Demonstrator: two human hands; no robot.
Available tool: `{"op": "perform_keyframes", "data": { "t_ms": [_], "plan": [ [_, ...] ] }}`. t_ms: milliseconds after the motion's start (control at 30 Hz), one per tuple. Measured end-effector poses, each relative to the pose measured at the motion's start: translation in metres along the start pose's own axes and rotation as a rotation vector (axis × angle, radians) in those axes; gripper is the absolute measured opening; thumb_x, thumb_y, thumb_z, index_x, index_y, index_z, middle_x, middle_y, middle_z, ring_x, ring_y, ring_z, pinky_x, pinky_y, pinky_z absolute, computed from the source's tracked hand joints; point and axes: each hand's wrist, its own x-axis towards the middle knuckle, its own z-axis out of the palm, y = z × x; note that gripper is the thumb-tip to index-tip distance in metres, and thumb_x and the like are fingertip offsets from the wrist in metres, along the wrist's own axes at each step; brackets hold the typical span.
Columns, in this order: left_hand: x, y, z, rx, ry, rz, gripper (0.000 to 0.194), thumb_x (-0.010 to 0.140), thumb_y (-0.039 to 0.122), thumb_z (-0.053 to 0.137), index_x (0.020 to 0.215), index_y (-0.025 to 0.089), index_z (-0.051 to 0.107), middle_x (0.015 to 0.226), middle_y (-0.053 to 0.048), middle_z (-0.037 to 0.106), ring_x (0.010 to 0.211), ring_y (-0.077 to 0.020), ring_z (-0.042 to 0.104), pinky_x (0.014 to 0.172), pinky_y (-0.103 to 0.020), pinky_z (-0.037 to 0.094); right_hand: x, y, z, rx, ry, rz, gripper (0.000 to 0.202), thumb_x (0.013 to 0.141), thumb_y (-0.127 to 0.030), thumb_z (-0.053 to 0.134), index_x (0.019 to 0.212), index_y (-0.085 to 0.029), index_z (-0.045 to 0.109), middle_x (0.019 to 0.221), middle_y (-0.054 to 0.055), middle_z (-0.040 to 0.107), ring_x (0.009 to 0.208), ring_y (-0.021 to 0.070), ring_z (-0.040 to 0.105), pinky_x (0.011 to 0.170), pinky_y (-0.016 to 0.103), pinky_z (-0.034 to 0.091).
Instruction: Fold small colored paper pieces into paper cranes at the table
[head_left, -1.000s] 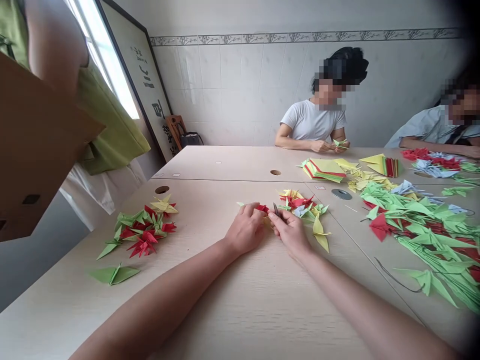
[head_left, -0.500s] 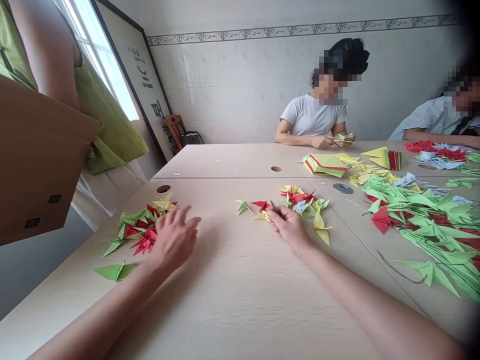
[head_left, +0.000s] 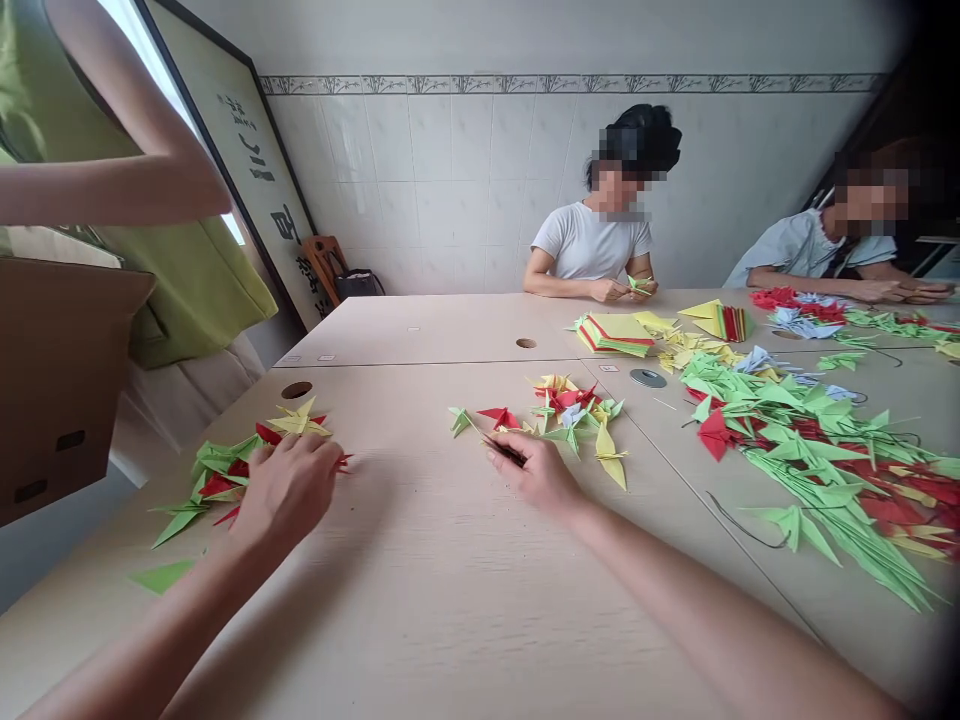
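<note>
My left hand [head_left: 292, 487] is over the left pile of green, red and yellow folded paper cranes [head_left: 223, 462]; its fingers curl down on the pile, and what they touch is hidden beneath them. My right hand [head_left: 536, 468] is closed around a thin dark pointed tool [head_left: 506, 452], whose tip points up and left toward a small green crane [head_left: 459, 421]. A red crane [head_left: 501, 417] lies just beyond that hand. Behind it sits a mixed pile of cranes [head_left: 574, 402], with a yellow one [head_left: 610, 455] at its right edge.
Green and red cranes [head_left: 795, 430] cover the table's right side. Stacked paper squares [head_left: 615, 333] lie farther back, near a round disc [head_left: 648, 378]. Two people sit across the table [head_left: 450, 600]. At the left, a person stands by a cardboard box [head_left: 60, 390].
My left hand has come down onto the left pile. The tool in my right hand now lies flatter. The view has shifted, and the standing person's arm and box have moved.
</note>
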Motion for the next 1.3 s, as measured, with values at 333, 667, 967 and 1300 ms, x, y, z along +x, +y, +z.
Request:
{"op": "perform_keyframes", "data": {
  "t_ms": [333,667,967,1300],
  "plan": [
    [0.027,0.109,0.057,-1.799,-0.318,-0.304,0.033,0.062,0.021,0.072,0.091,0.017,0.058,0.074,0.001,0.06,0.066,-0.0088,0.055,0.065,-0.021,0.041,0.002,-0.001,0.0,0.076,0.02,0.006,0.016,0.082,-0.03,0.054,0.09,-0.02,0.063,0.084,0.003,0.065,0.076,0.0206,0.059,0.067,0.03,0.048],
    [0.031,0.107,0.06,-2.042,-0.298,-0.404,0.031,0.065,0.009,0.069,0.094,0.017,0.061,0.082,-0.002,0.065,0.073,-0.0075,0.058,0.073,-0.019,0.045,0.0,-0.005,-0.002,-0.044,0.028,-0.109,0.019,0.083,-0.027,0.054,0.096,-0.018,0.063,0.089,0.006,0.066,0.079,0.0206,0.06,0.071,0.032,0.048],
    [0.031,0.109,0.06,-2.035,-0.323,-0.399,0.025,0.068,0.012,0.067,0.093,0.015,0.061,0.087,-0.003,0.062,0.077,-0.0083,0.056,0.072,-0.02,0.044,-0.003,-0.004,0.002,-0.111,-0.053,-0.162,0.015,0.083,-0.025,0.055,0.095,-0.019,0.062,0.091,0.005,0.065,0.082,0.0182,0.059,0.074,0.03,0.047],
    [0.024,0.114,0.065,-1.643,-0.252,-0.062,0.027,0.079,0.023,0.057,0.103,0.021,0.044,0.082,0.0,0.054,0.069,-0.0093,0.051,0.065,-0.024,0.041,-0.003,-0.008,0.001,-0.104,-0.089,-0.169,0.013,0.087,-0.023,0.049,0.09,-0.019,0.06,0.083,0.004,0.063,0.075,0.0162,0.057,0.069,0.028,0.045]
  ]
}}
